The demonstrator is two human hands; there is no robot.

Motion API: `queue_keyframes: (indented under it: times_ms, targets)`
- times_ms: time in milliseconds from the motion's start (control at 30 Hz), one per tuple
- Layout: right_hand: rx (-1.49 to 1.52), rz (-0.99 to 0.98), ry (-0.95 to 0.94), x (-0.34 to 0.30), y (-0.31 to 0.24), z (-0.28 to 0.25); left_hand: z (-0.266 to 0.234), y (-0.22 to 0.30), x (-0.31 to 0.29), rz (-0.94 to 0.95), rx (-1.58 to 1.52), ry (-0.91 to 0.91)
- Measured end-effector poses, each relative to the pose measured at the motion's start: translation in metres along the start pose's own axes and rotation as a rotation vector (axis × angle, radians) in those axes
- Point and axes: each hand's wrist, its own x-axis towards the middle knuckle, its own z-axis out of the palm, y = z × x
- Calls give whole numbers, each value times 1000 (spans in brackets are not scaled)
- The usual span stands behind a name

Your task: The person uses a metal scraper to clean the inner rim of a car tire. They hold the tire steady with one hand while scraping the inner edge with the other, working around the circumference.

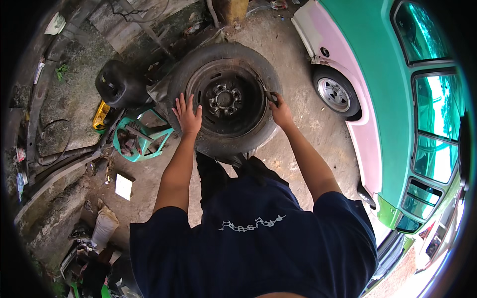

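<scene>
A dark car wheel (233, 144), its tyre fitted on a steel rim, lies flat in front of me at about waist height. The rim's hub (224, 99) with its several bolt holes faces up. My left hand (188, 116) rests with spread fingers on the left side, across the rim edge and the tyre. On the right side, my right hand (281, 111) is closed round a dark, narrow metal hand tool (267, 90). The tool's far end reaches the rim's right edge; its exact kind is hard to make out.
To the left stand a green plastic stool (133, 158) holding dark items, a black plastic container (121, 84) and a yellow object (101, 115). A green and pink van (370, 99) is parked at right. A pale sack (105, 226) leans by the wall at lower left.
</scene>
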Motion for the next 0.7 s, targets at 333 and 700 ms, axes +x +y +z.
queue_keyframes:
  times_ms: [333, 700]
  targets:
    - [-498, -197, 85, 64, -41, 12, -21, 10, 60, 154, 393, -206]
    - [-493, -259, 107, 95, -58, 38, -12, 0, 66, 139, 436, -226]
